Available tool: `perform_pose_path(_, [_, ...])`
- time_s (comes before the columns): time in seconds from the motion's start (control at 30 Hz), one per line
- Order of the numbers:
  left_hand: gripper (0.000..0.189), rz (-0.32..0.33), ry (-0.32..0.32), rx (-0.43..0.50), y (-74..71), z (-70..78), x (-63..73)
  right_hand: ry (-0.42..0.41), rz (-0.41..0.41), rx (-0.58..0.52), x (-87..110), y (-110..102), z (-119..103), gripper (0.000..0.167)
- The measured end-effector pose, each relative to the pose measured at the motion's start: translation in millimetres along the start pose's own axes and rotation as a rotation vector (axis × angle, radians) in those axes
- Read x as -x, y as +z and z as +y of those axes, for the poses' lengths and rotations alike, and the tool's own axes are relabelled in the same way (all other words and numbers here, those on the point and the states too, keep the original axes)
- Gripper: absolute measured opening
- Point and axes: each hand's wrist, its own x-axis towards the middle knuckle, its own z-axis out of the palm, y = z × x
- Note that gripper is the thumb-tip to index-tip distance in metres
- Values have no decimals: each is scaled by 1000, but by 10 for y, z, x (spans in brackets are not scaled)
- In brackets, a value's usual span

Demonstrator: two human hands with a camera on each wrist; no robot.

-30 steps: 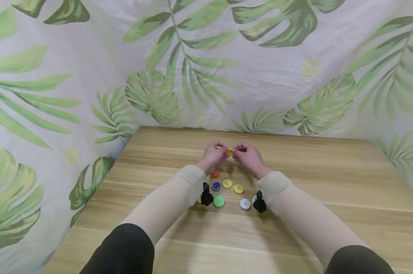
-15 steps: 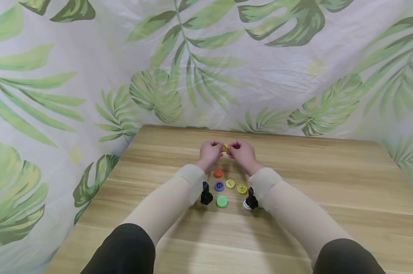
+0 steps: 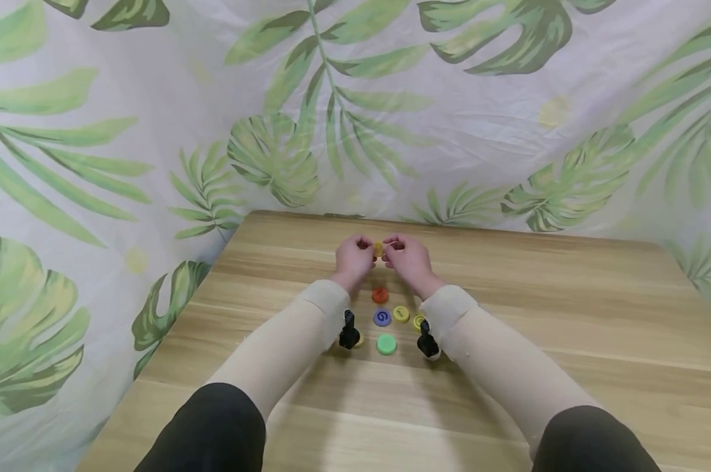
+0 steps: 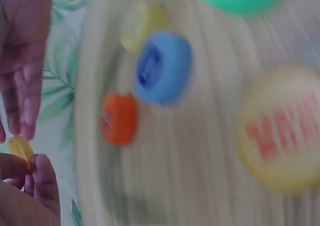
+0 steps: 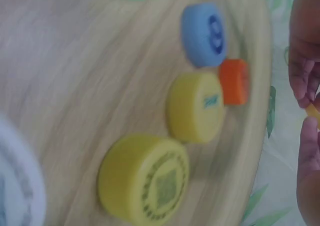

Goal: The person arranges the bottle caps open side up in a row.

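Over the far part of the table, both hands meet at a small orange-yellow bottle cap [image 3: 379, 249]. My left hand [image 3: 354, 262] pinches it between thumb and fingers, which the left wrist view shows at its left edge. From the other side my right hand [image 3: 409, 263] pinches the same cap with its fingertips. Nearer the body lie an orange bottle cap [image 3: 380, 295], a blue bottle cap [image 3: 382, 317], and a yellow bottle cap [image 3: 401, 314]. A second yellow cap [image 5: 145, 178] sits partly behind the right wrist camera in the head view.
A green cap [image 3: 386, 344] lies at the front of the group. Under the left wrist is a cream cap with red print [image 4: 280, 131]; under the right, a white cap [image 5: 17, 181]. The wooden table [image 3: 567, 314] ends at a leaf-patterned cloth [image 3: 355, 144].
Both hands have moved left and slightly farther away, the orange-yellow cap still held between them. The orange cap is now uncovered, and the right wrist camera now covers the white cap.
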Motion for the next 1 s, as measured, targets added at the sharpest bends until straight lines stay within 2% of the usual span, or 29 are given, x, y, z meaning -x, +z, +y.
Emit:
perform_pose_path(0.1, [7,-1,51,-132,-35,-27,-25,-29,-28,68,-14,1,18,18])
perform_pose_path(0.17, [8,-7,73,-188,-51,-44,-39,-45,-31,117,-34,6,39,17])
perform_pose_path(0.33, [15,-55,50,-229,-66,-60,-56,-24,-26,207,-91,22,90,19])
perform_pose_path(0.43, [23,-80,-5,-212,-69,-66,-51,25,-47,209,-118,29,112,21])
perform_pose_path(0.53, [31,-118,-90,-109,-70,-84,-51,75,-82,180,-127,29,117,23])
perform_pose_path(0.67, [41,-204,-192,-10,-68,-112,-75,121,-112,151,-143,28,155,22])
perform_pose_path(0.77, [43,-253,-229,-12,-74,-124,-86,174,-127,94,-185,46,221,21])
perform_pose_path(0.87, [42,-268,-250,-2,-84,-133,-94,236,-145,24,-227,62,270,22])
perform_pose_path(1.0, [39,-275,-264,-1,-100,-136,-119,253,-171,26,-276,51,268,24])
